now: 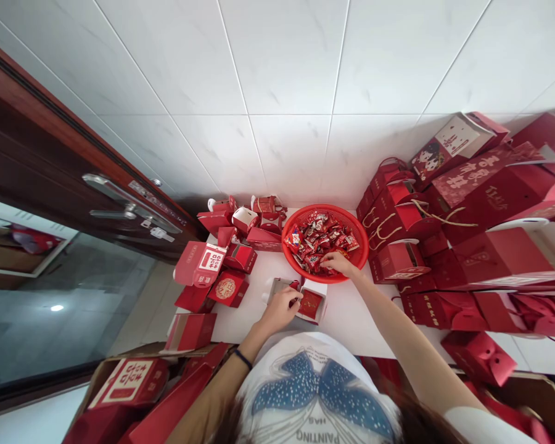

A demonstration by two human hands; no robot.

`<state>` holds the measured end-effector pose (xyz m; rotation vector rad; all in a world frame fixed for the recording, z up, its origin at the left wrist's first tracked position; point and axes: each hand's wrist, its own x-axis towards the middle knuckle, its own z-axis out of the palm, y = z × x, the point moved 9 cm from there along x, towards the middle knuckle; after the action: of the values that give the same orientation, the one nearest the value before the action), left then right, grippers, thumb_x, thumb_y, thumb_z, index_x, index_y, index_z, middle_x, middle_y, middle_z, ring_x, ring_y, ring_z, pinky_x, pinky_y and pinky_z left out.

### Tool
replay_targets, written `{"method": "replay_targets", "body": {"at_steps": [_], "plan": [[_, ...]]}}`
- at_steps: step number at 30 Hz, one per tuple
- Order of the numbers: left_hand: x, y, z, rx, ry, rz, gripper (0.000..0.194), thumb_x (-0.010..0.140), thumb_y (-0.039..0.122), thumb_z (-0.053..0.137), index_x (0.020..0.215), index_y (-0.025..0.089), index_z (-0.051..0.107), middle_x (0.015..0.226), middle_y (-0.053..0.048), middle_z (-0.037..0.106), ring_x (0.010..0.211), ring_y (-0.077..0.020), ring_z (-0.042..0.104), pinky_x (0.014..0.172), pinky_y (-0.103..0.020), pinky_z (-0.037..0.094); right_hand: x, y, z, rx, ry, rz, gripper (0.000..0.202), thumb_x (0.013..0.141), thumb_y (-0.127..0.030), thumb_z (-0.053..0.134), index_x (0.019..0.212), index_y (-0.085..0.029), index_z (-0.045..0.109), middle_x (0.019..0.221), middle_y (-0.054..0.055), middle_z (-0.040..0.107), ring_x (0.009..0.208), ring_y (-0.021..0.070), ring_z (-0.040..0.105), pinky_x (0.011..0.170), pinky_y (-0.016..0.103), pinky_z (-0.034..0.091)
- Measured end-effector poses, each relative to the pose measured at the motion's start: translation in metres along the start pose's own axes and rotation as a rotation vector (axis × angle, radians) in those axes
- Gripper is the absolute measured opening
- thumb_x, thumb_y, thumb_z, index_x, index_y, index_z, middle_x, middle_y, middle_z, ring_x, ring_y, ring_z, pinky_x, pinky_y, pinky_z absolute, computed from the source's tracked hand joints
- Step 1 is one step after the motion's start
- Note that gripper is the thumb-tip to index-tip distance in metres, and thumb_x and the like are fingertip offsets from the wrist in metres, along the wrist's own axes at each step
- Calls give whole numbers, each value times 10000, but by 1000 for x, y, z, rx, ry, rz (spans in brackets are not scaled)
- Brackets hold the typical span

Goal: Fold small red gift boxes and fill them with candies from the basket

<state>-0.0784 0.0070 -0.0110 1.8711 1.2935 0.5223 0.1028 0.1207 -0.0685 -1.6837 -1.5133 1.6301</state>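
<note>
A small white-lined gift box (322, 308) stands with its lid side folded out on the white table, a red packet (309, 303) with gold print inside it. Over the box's left part is my left hand (284, 307), its fingers curled together around a small dark red wrapped candy (296, 300) that is mostly hidden. My right hand (338, 263) reaches into a red plastic basket (363, 237) piled with wrapped candies (321, 237). Its fingertips are pinched together on the candies near the basket's front rim; just what lies between them is partly covered.
Several small red boxes (229, 288) crowd the table's left side. Red gift bags and boxes (398, 209) are stacked on the right. Cartons of red boxes (129, 382) stand at lower left and lower right. A tiled wall (287, 142) rises behind; a brown door (74, 166) is at left.
</note>
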Motion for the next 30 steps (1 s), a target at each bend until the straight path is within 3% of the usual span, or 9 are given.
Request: {"method": "replay_targets", "body": {"at_steps": [6,11,15,19,22,25,30], "plan": [[5,-1,-10,-155,128,-55,181,832,208,597,947,185,735,1007,-94,721,906,-219,695,846,-358,559,-27,-14,-7,308,52,-57,398,660,-514,701,855,-182,601,558,-59,531,475,93,492,488,214,407],[25,-5,-3,-571,165,-293,363,847,407,640,1112,161,672,950,-79,740,852,-204,713,774,-329,580,-70,-35,23,538,-35,-180,450,671,-534,758,931,-186,639,610,-46,573,468,87,494,437,204,364],[40,1,6,-772,115,-327,343,805,446,681,984,153,683,960,-74,745,863,-206,712,811,-331,578,-89,-31,46,605,-36,-132,485,669,-542,771,983,-192,653,637,-40,584,490,107,546,457,225,414],[40,0,0,-688,121,-252,293,797,421,675,908,150,691,920,-56,751,854,-209,701,806,-324,566,-96,-9,40,745,100,-23,531,624,-540,784,990,-187,629,634,-40,583,474,106,535,454,233,414],[34,1,-2,-543,95,-178,250,826,356,643,928,140,716,921,-61,763,857,-215,697,797,-322,557,-100,-1,38,737,92,14,528,591,-470,815,986,-185,611,711,-5,645,534,114,575,489,231,431],[27,5,3,-410,39,-133,223,833,273,616,978,156,738,931,-54,772,850,-213,699,776,-310,556,-102,1,46,587,17,14,523,568,-383,814,1005,-184,608,683,-7,650,552,132,588,484,229,428],[19,5,-3,-91,84,-90,341,758,122,616,1073,181,732,989,-69,748,854,-209,679,816,-327,542,-99,3,55,167,75,-51,225,596,-233,669,811,-188,622,555,-65,543,478,97,475,478,224,395]]}}
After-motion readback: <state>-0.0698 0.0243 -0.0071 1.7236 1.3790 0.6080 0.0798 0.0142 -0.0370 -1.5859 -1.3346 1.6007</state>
